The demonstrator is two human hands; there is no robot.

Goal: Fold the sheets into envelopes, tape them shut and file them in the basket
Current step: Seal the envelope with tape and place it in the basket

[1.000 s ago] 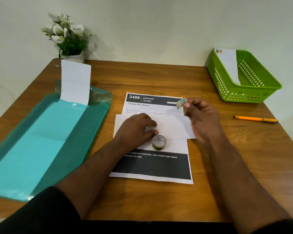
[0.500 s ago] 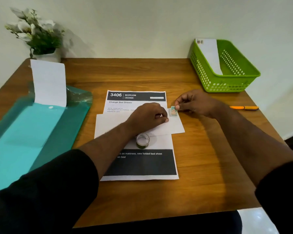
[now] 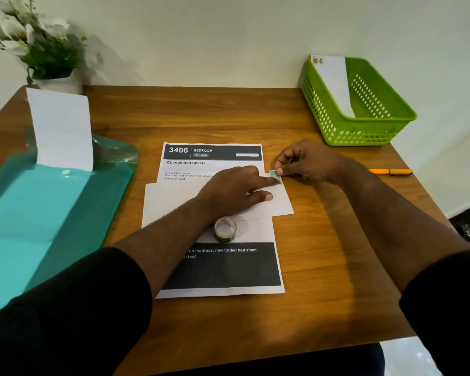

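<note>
step: taping | right hand point(image 3: 307, 164) pinches tape piece point(image 3: 273, 175); left hand point(image 3: 236, 191) flat on envelope point(image 3: 280, 204) | risk: we tape crooked if paper slips

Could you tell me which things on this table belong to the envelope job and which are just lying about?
In use: folded envelope, tape piece, tape roll, green basket, filed envelope, teal folder, left hand, right hand.
Lying about: orange pen, flower pot, printed sheet.

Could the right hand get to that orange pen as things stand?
Probably yes: the orange pen lies on bare table beside the right hand, nothing between them. But that hand pinches a tape piece.
</note>
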